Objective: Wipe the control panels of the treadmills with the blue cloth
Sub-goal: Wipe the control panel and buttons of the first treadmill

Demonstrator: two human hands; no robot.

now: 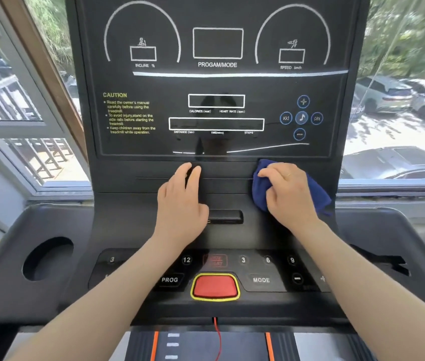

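Pressing the bunched blue cloth (318,194) with the right hand (288,194), fingers curled over and gripping it, against the matte ledge at about four o'clock from the glossy control panel (216,84), while resting the left hand (182,204) empty at six o'clock from that panel, fingers relaxed and nearly straight on the ledge. Judging progress as partway at most: working just beneath the display, not showing by any visible streak whether the glass is finished, and seemingly leaving the lower button row (260,280) and red stop button (215,287), at six o'clock from the hands, plus any other treadmills out of view.
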